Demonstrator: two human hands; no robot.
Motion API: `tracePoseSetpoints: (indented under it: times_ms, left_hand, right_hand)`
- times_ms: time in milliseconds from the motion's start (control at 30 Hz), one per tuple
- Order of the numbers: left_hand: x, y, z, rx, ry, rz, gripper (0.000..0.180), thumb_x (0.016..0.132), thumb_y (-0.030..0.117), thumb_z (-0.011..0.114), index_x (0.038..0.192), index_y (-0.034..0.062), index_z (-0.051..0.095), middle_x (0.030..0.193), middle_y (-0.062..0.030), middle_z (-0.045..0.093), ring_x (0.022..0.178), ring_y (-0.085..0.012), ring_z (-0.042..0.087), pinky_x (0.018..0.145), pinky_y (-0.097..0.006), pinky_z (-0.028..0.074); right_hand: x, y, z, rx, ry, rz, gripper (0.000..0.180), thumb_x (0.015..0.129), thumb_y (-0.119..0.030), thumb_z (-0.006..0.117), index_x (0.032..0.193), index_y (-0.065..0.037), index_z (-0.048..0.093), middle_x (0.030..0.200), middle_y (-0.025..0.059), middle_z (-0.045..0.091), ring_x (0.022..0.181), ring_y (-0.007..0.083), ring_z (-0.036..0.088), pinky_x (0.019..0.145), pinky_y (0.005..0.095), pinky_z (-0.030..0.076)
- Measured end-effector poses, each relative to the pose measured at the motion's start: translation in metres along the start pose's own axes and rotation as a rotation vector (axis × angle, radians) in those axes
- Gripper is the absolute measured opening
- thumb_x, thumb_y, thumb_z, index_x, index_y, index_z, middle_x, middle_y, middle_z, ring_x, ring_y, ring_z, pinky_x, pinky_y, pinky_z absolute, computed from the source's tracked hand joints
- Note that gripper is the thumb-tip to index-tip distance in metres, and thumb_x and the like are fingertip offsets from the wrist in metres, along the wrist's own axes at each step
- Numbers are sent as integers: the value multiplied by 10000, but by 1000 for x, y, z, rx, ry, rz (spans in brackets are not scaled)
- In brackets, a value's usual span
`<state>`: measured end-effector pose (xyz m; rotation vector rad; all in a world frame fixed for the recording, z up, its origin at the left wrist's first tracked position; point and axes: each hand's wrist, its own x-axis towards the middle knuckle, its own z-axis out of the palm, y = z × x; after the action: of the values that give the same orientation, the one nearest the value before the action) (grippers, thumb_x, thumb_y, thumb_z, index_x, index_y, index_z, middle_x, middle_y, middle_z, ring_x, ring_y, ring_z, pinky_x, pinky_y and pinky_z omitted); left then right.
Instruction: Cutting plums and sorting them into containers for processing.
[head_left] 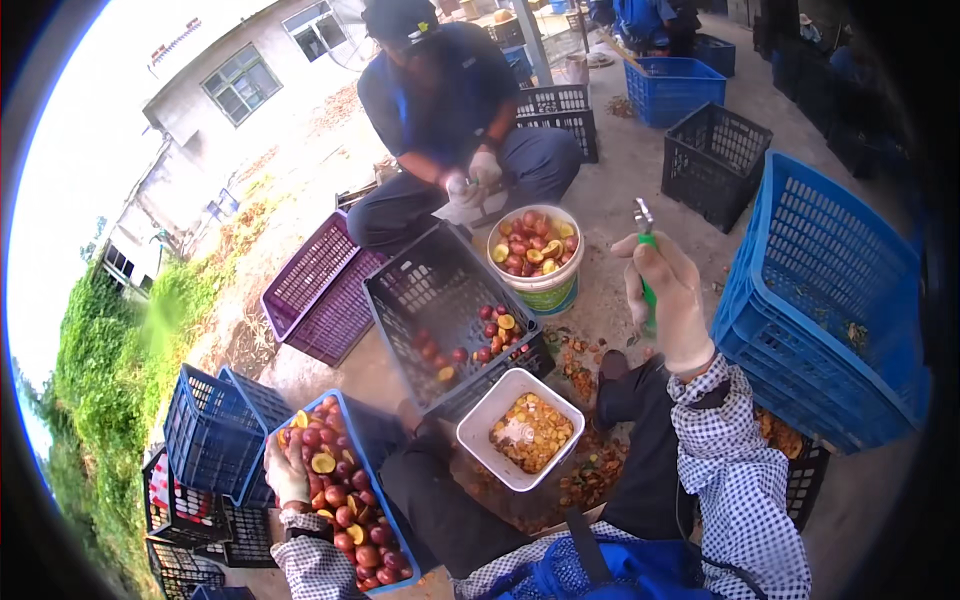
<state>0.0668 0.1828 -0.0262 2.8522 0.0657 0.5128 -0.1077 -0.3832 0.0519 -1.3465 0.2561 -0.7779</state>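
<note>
My right hand, in a pale glove, is raised and closed around a green-handled pitting tool with a metal tip pointing up. My left hand, also gloved, rests on the near rim of a blue crate full of red and yellow fruit, fingers over the fruit; whether it grips one I cannot tell. Between my legs stands a white square tub holding yellow fruit pieces.
A black crate with a few fruits tilts ahead, beside a white bucket of halved fruit. A person in blue squats opposite, gloved hands working. Purple crates lie left, blue crates right, black crates behind. Pits litter the ground.
</note>
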Motion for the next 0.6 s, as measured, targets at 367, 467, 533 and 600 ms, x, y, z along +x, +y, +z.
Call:
tracePoseSetpoints:
  times_ms: [367,467,533,600]
  left_hand:
    - [98,296,279,-87,-924,581,367,855,316,657,1147,96,679,997,-195,707,976,-359,673,863,-406,520]
    - [91,319,344,-48,-1070,519,348,834,348,638,1102,129,678,1047,-134,706,989,-356,661,873,-422,515]
    - [79,339,393,-96,-1111,542,372,831,348,657,1116,109,664,1051,-145,704,999,-358,659,871,-426,516]
    - [65,342,436,-133,-964,465,408,803,332,688,1120,79,649,1049,-165,699,999,-360,660,855,-433,522]
  right_hand:
    - [104,166,-10,-289,-5,377,381,989,-420,530,1019,-63,661,590,-45,455,477,44,411,444,228,277]
    - [117,214,-12,-261,13,418,372,990,-417,527,1014,-71,662,584,-43,463,479,42,414,449,229,276]
    - [123,233,-16,-326,20,437,370,992,-405,524,1023,-60,653,583,-38,469,479,47,410,456,233,285]
    - [122,250,-12,-353,-12,496,378,994,-400,522,1033,-45,646,585,-36,470,484,53,407,468,237,291]
